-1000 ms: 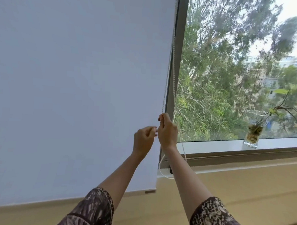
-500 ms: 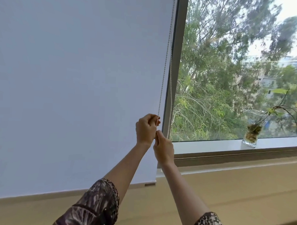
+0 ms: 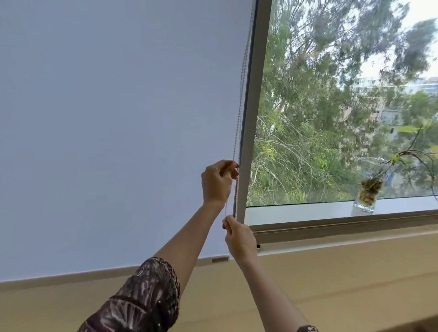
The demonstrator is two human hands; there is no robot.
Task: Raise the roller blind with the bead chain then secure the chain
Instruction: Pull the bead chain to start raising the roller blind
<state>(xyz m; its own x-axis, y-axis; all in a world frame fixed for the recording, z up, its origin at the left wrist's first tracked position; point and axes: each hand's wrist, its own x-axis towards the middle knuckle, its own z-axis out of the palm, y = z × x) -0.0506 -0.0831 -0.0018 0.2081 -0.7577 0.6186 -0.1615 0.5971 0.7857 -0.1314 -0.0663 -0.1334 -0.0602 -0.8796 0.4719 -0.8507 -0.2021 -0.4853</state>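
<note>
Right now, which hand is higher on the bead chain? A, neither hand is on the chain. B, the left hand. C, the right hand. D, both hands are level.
B: the left hand pinches the bead chain up near the blind's edge, while the right hand holds it lower, down by the bottom corner of the window frame.

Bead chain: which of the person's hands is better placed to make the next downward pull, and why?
Left. The left hand pinches the chain high up, with room to pull down. The right hand sits low near the blind's bottom edge, its stroke apparently spent.
</note>
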